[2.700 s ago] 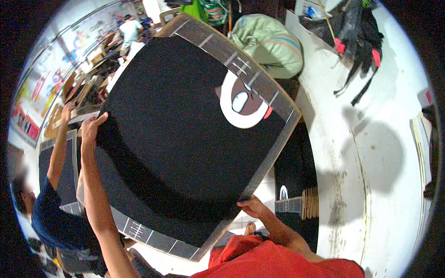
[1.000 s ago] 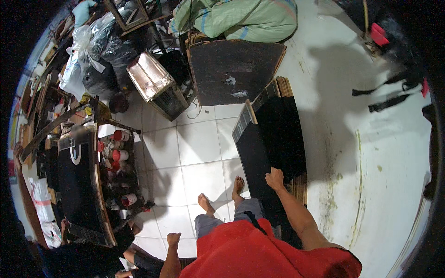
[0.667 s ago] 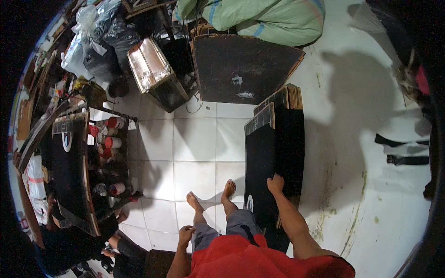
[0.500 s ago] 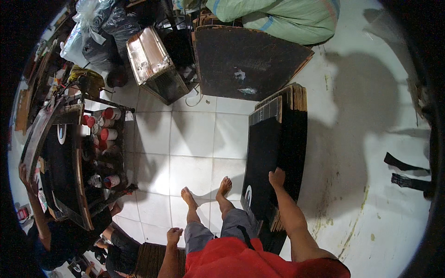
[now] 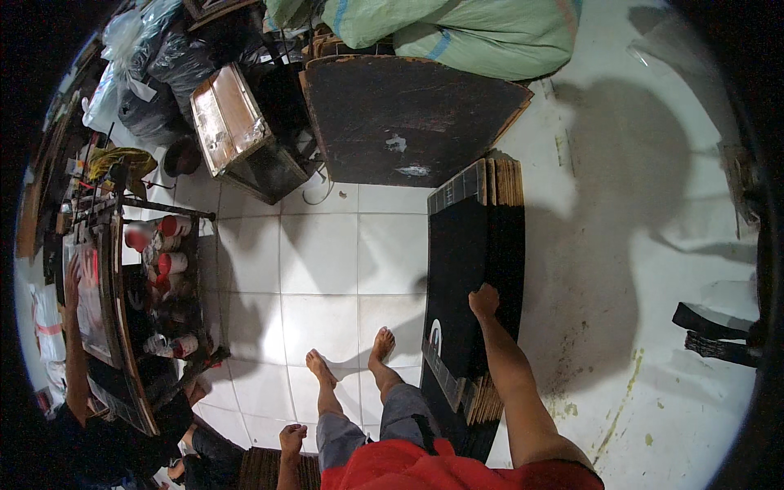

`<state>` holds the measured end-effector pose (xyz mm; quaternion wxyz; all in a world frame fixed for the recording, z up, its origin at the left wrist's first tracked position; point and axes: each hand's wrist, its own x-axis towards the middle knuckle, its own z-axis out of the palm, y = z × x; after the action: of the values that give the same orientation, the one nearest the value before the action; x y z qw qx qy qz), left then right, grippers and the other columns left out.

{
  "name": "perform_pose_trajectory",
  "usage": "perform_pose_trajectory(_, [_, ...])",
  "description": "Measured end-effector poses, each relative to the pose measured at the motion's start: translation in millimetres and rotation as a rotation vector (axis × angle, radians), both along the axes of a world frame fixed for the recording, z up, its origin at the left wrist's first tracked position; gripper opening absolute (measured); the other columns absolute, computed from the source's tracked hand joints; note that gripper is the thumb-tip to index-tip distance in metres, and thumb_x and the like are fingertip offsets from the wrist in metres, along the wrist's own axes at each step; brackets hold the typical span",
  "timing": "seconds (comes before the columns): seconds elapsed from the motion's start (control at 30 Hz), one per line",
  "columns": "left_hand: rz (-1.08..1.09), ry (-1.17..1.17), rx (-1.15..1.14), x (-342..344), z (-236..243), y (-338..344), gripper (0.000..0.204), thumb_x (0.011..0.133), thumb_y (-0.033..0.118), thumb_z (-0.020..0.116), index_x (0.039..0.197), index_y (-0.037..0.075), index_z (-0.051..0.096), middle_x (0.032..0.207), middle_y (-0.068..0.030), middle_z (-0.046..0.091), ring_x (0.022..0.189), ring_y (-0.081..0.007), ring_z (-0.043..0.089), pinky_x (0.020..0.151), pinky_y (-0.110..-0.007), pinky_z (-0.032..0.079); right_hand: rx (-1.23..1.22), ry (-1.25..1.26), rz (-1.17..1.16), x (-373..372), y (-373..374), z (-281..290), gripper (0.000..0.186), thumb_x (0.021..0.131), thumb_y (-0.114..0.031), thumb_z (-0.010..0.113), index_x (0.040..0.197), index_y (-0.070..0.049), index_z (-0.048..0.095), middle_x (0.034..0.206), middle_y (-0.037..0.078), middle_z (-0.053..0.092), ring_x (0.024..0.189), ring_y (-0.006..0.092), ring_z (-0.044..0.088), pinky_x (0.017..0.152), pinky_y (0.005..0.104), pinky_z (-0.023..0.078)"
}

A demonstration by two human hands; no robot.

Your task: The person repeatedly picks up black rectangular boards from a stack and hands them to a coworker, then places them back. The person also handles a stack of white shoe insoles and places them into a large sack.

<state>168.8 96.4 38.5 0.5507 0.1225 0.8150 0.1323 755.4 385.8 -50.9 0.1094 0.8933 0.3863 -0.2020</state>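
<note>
On my right stands a stack of black boards, with pale gridded end strips, a white cartoon figure low on the front one and tan layered edges. My right hand is closed on the top edge of the front board, around its middle. My left hand hangs low beside my grey shorts, fingers curled; whatever it holds, if anything, is too small to make out.
At left, a co-worker's arm reaches to a clear sheet on a rack with paint cans. Ahead are a dark panel, a metal box, plastic bags and green sacks. A white wall runs along my right.
Earlier both my hands held a large board raised; now my left hand is off it and lowered, my right on the upright stack. The co-worker's clear sheet has swung onto the rack.
</note>
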Motion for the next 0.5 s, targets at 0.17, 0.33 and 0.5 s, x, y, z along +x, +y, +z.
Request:
perform_pose_trajectory(0.17, [0.029,-0.009,0.007,7.8,0.6,10.2,0.024,0.074,0.008,0.067,0.089,-0.008,0.058,0.072,-0.0098,0.061,0.064,-0.0158,0.057,0.059,-0.026,0.047,-0.028,-0.069,0.104,3.2,-4.0,-8.7,0.032,0.074,-0.024,0.060,0.093,0.002,0.059,0.090,0.019,0.061,0.082,0.0310,0.061,0.068,0.0415,0.053])
perform_pose_trajectory(0.33, [0.001,0.000,0.026,6.1,-1.7,12.6,0.024,0.074,0.008,0.066,0.088,-0.009,0.058,0.069,-0.0093,0.060,0.061,-0.0152,0.056,0.057,-0.026,0.046,0.018,-0.129,0.190,6.0,-5.8,-10.0,0.033,0.075,-0.027,0.060,0.093,0.001,0.059,0.091,0.018,0.060,0.083,0.0315,0.061,0.066,0.0405,0.053])
perform_pose_trajectory(0.5, [-0.002,0.006,0.022,10.4,-4.1,9.9,0.023,0.074,0.009,0.067,0.086,-0.009,0.058,0.069,-0.0088,0.061,0.061,-0.0152,0.057,0.057,-0.026,0.046,-0.029,-0.032,0.149,8.6,-2.3,-4.2,0.033,0.077,-0.030,0.060,0.091,0.000,0.060,0.098,0.016,0.059,0.085,0.0323,0.061,0.067,0.0407,0.053])
